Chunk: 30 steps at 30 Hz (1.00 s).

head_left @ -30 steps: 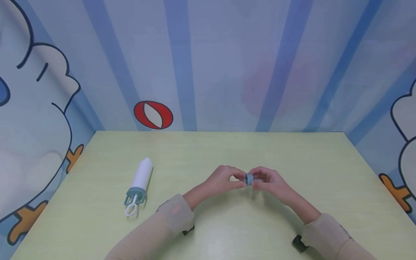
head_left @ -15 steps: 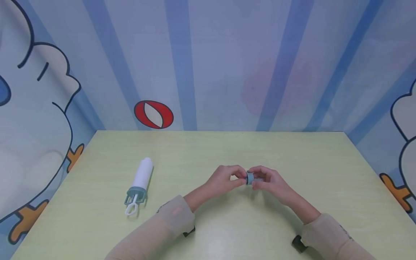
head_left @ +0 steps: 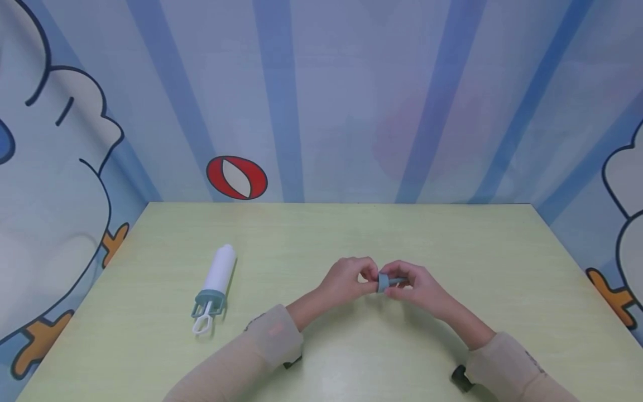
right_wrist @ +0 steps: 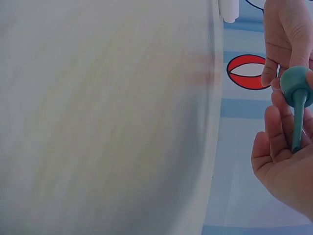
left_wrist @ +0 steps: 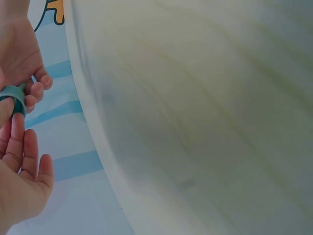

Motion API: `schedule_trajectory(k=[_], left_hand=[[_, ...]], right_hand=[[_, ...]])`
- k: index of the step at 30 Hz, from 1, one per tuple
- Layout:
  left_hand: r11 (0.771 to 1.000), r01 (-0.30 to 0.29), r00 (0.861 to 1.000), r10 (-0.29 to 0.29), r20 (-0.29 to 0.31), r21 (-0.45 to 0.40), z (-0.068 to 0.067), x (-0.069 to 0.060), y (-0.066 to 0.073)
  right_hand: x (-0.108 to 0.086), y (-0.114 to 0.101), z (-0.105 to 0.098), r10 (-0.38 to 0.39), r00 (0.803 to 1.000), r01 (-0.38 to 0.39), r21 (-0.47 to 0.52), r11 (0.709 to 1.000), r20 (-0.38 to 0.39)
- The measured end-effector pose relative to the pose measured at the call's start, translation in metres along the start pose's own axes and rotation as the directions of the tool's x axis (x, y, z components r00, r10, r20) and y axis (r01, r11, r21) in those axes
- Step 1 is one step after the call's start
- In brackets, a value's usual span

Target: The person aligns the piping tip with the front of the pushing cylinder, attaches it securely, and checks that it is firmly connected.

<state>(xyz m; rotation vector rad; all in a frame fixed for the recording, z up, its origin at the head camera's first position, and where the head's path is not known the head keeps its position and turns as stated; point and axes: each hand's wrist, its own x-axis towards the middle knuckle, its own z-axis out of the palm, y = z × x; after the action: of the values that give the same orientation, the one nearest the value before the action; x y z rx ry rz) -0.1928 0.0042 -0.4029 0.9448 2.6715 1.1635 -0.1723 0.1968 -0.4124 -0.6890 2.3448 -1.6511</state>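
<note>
Both hands meet a little above the table, right of its middle, at a teal nozzle (head_left: 383, 282) with a wide round cap and a long thin spout. My left hand (head_left: 346, 279) pinches the cap's open end; in the left wrist view, a fingertip reaches into the ring-shaped opening. From the other side my right hand (head_left: 422, 286) grips the cap, its spout (right_wrist: 298, 120) running back toward the palm. Lying on the table at the left is a large white syringe (head_left: 219, 271) with a teal collar and a white looped plunger handle.
The pale yellow table (head_left: 321, 229) ends at a blue striped backdrop (head_left: 346, 100) behind and at both sides. A red and white oval (head_left: 237, 177) is printed on it. Black devices (head_left: 461, 378) sit under the sleeve cuffs.
The nozzle has shifted slightly left and down and turned, so more of its spout shows. The fingers of both hands have changed position on it. The syringe stays where it was.
</note>
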Motion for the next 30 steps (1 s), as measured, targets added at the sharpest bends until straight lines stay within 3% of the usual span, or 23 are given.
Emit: schedule_trajectory(k=[8,19,23,30], left_hand=[[0.995,-0.047,0.999,0.046,0.011,0.087,0.0014,-0.0008,-0.0029],[0.981,-0.048,0.999,0.049,-0.002,0.186,0.0036,-0.0017,-0.0065],[0.981,-0.034,0.999,0.036,-0.007,0.189,0.0021,-0.0022,-0.0083],[0.977,-0.030,0.999,0.032,-0.006,0.210,-0.0023,-0.0043,-0.0086]], right_hand=[[-0.0026,-0.0043,0.0056,-0.082,0.996,0.075,-0.235,0.969,-0.020],[0.0006,-0.0053,0.0056,-0.103,0.995,0.087,-0.387,0.918,-0.020],[0.0026,-0.0030,0.0026,-0.134,0.991,0.110,-0.409,0.906,-0.029],[0.0057,-0.0037,-0.0005,-0.149,0.987,0.117,-0.383,0.916,-0.056]])
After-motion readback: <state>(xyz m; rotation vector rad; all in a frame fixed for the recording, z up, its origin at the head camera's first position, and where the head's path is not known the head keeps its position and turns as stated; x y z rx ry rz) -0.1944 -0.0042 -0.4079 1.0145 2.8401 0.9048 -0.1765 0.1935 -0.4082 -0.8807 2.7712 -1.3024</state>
